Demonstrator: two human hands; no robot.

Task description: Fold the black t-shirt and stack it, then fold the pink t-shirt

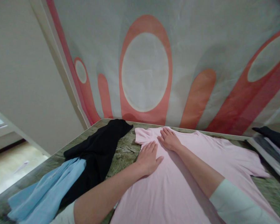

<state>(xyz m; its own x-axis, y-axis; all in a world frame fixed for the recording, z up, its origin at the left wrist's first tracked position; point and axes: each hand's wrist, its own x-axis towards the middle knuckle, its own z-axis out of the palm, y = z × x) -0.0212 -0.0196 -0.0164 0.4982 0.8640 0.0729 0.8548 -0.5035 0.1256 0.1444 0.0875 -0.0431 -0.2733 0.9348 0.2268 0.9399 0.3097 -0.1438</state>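
Observation:
A pink T-shirt (175, 180) lies spread out on the table, its neck end toward the wall and its sleeves out to both sides. My left hand (148, 159) rests flat on the shirt's left part below the sleeve, fingers stretched out and thumb apart. Farther up, near the left shoulder and neckline, my right hand (169, 139) lies flat on the fabric. Neither hand grips the cloth. The lower end of the shirt runs out of view at the bottom.
Left of the shirt lie a black garment (95, 149) and a light blue garment (49, 189), both crumpled. At the right edge is a stack of folded clothes (274, 144). The patterned table (124, 152) meets a printed wall (144, 71) at the back.

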